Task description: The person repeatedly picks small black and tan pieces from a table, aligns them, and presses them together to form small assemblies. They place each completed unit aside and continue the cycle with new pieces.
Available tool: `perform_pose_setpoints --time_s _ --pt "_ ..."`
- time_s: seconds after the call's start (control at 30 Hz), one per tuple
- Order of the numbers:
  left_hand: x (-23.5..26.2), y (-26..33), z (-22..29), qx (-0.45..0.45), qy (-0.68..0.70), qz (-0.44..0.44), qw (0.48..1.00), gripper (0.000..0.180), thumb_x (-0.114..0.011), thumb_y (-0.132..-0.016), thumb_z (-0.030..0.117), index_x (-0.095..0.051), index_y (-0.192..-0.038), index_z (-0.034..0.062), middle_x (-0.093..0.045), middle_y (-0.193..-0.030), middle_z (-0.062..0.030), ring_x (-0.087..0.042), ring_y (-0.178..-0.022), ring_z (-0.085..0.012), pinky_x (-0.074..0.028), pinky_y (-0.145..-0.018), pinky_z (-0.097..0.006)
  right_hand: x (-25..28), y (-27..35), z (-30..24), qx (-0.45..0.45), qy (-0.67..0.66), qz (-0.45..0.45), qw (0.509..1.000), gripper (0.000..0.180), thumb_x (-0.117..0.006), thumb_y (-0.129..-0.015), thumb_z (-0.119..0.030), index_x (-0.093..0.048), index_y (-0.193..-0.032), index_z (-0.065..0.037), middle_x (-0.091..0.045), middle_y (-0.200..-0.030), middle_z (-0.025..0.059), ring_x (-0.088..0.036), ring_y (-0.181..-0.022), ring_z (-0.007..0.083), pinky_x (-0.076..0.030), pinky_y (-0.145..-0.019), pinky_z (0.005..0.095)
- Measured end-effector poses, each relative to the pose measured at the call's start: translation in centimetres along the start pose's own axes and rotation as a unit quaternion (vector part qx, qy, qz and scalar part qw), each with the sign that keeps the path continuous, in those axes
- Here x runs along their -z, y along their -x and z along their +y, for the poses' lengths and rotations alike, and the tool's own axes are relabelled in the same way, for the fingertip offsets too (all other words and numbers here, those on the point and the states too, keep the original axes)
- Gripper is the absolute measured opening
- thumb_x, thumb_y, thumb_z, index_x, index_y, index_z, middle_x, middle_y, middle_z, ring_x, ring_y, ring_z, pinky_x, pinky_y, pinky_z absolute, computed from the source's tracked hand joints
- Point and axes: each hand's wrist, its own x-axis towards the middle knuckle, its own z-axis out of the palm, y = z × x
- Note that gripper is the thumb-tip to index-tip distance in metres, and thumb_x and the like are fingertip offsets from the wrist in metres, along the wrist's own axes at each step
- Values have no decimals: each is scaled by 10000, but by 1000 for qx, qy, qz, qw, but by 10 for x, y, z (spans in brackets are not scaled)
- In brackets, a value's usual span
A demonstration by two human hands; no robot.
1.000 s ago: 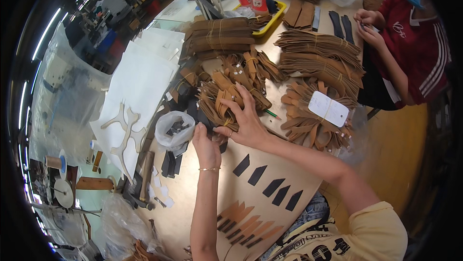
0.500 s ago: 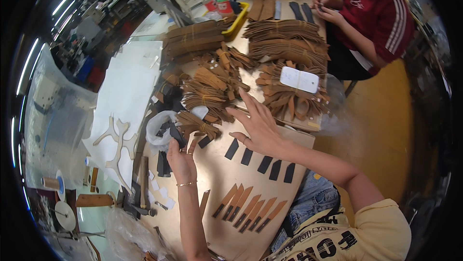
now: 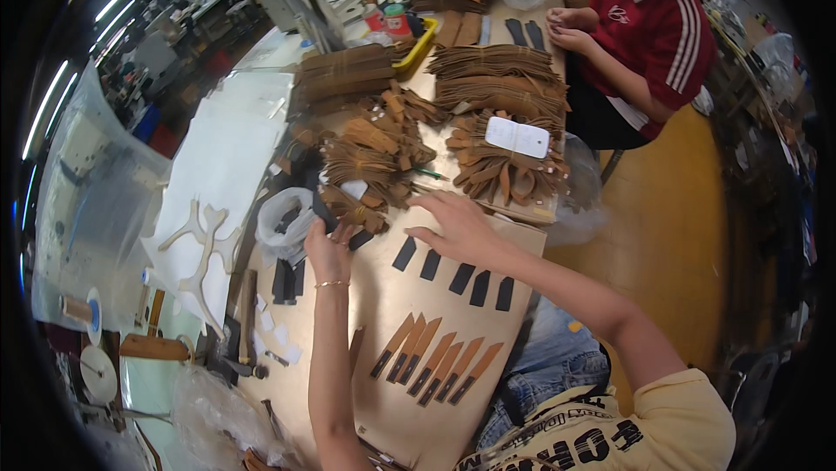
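While the left hand (image 3: 327, 253) pinches a black strip (image 3: 323, 210) beside the bag (image 3: 286, 220), the right hand (image 3: 461, 227), its fingers apart and loosely bent, is near the black pieces (image 3: 461, 279); whether it touches the board (image 3: 414, 297) cannot be told.

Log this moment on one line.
left hand: holds black strip beside white plastic bag | right hand: open, near black pieces | table: brown-and-black strips

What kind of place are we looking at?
It looks like a workshop, maybe for leather goods: there are bundles of brown strips, black cut pieces laid in a row, and a spool of thread.
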Motion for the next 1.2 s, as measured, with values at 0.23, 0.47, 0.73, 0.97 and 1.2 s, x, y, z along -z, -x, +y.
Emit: perform_pose_setpoints --time_s 0.23,0.47,0.73,0.97,1.2 --pt "4 7 2 -17 19 -19 999 320 -406 -1060 236 -595 -1220 31 -649 -1131 -81 -672 -978 -251 -559 -818 -380 -76 -66 -27 9 79 -11 997 567 -747 -832 -257 -500 -1316 -93 -569 -1124 162 -584 -1101 361 -431 -915 493" --pt "16 33 22 -50 -89 29 994 348 -418 -1070 276 -617 -1241 46 -653 -1202 -59 -626 -1109 -202 -514 -909 -406 -51 -85 -16 72 4 -12 997 448 -750 -764 -150 -639 -1181 -28 -625 -1028 171 -658 -903 343 -538 -816 428" --pt "33 112 59 -99 -157 27 982 366 -417 -1075 288 -646 -1197 30 -701 -1155 -68 -671 -1039 -178 -536 -818 -291 17 -130 -22 158 -258 141 943 441 -823 -800 -174 -662 -1149 43 -684 -1001 55 -643 -892 111 -525 -790 266" --pt "12 180 48 -37 -172 -29 984 388 -420 -1079 280 -644 -1183 -19 -715 -1108 -122 -683 -867 -144 -506 -755 -268 0 -137 28 135 112 66 982 480 -757 -844 -230 -621 -1253 -18 -603 -1211 164 -624 -1049 301 -490 -929 385" --pt "-16 225 15 66 -105 -85 989 419 -428 -1077 321 -651 -1191 -15 -696 -1188 -110 -678 -964 -134 -502 -831 -266 34 -40 21 98 -105 60 988 330 -752 -857 -171 -676 -1147 -34 -648 -1091 116 -634 -929 248 -501 -834 340"
